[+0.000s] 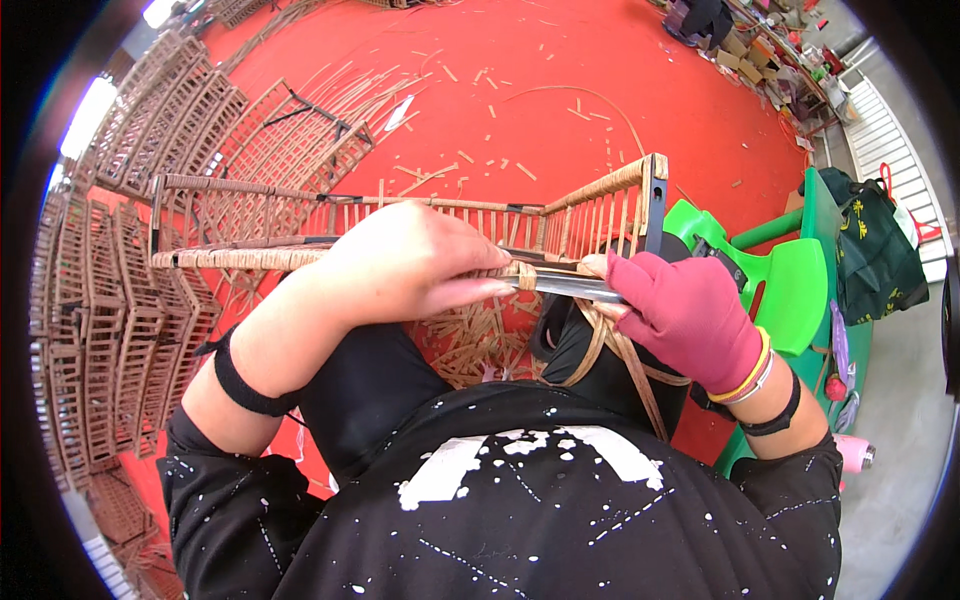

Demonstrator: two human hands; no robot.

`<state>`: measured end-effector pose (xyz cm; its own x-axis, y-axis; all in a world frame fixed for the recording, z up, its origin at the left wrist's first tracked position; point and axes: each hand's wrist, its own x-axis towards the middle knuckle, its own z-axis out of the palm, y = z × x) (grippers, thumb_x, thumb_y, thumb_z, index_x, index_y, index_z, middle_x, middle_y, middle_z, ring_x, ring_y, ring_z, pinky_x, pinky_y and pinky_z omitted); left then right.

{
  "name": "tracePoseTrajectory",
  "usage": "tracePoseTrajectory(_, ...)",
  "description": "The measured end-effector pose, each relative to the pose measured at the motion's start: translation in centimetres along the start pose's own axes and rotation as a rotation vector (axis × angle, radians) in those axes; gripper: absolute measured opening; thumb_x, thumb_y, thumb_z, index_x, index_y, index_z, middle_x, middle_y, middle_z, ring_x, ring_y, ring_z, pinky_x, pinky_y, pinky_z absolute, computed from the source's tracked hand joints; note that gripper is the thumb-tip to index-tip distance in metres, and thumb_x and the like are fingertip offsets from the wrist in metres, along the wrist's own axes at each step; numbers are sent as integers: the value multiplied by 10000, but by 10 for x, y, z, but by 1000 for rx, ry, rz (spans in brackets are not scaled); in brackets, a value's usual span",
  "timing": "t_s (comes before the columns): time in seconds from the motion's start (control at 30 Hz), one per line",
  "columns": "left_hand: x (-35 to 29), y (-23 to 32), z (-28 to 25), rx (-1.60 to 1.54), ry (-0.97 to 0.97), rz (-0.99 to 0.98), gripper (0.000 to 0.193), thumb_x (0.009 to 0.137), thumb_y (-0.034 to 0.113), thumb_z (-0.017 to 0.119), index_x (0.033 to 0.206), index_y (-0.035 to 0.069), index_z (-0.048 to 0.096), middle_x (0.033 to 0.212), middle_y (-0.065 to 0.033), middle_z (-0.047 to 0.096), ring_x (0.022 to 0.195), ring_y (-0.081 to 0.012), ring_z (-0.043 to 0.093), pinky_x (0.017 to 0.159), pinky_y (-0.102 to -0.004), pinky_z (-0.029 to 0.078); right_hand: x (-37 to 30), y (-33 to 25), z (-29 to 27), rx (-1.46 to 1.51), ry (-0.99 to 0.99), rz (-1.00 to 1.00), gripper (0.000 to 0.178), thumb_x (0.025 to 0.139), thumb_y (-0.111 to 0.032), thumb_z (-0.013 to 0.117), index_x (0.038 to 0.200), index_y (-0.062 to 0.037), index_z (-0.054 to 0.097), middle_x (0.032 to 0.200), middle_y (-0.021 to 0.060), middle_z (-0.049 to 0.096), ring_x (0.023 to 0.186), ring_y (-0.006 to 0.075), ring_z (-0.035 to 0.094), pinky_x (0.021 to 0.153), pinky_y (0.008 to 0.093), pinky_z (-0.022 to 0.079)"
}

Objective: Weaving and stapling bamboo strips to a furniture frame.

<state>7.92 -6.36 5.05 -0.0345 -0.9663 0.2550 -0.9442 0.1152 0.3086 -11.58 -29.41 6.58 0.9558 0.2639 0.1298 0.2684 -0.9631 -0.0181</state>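
Observation:
Across my lap lies a rattan-wrapped frame (230, 258) with slatted sides and black metal corners. My left hand (415, 258), bare, pinches its near rail from the left. Just beyond those fingertips a tan rattan strip (526, 276) is wound around the rail. To its right shows a stretch of smooth grey bar (575, 285), with no wrapping on it. My right hand (690, 315), in a dark red fingerless glove, is closed around that bar's right end. Loose rattan strips (640, 385) hang below it over my right leg; whether its fingers hold them too is hidden.
Stacks of similar slatted frames (110, 330) stand at the left, another frame (300, 140) beyond. Rattan scraps (475, 345) litter the red floor. On the right are a green plastic chair (795, 290), a dark green bag (880, 250) and a pink bottle (853, 453).

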Motion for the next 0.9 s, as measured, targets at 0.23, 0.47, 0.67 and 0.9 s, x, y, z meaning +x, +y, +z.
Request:
tracePoseTrajectory(0.23,-7,8,14,-40,98,-170,301,819,306,757,1010,84,686,906,-83,698,796,-281,691,673,-377,558,-1,-22,-3,18,89,100,525,738,-175,756,1233,-103,594,912,47,608,686,238,642,540,340,488)
tracePoseTrajectory(0.47,-13,12,26,192,191,-327,411,773,457,761,938,88,692,798,-56,662,747,-267,677,657,-365,548,-21,-30,7,118,231,341,446,737,-116,744,1168,-104,632,1103,60,577,707,270,653,595,363,525)
tracePoseTrajectory(0.67,-17,9,35,252,277,-282,425,747,480,768,903,94,681,747,-46,625,716,-245,663,644,-360,538,-31,-49,17,136,286,268,524,725,-42,694,1238,-130,634,965,56,615,655,271,643,545,363,507)
tracePoseTrajectory(0.9,-12,2,36,371,289,-178,439,834,542,648,766,110,621,704,-37,592,680,-237,652,597,-370,522,-25,-56,26,92,203,345,481,754,-41,647,1229,-106,623,915,103,594,647,312,629,540,394,496)
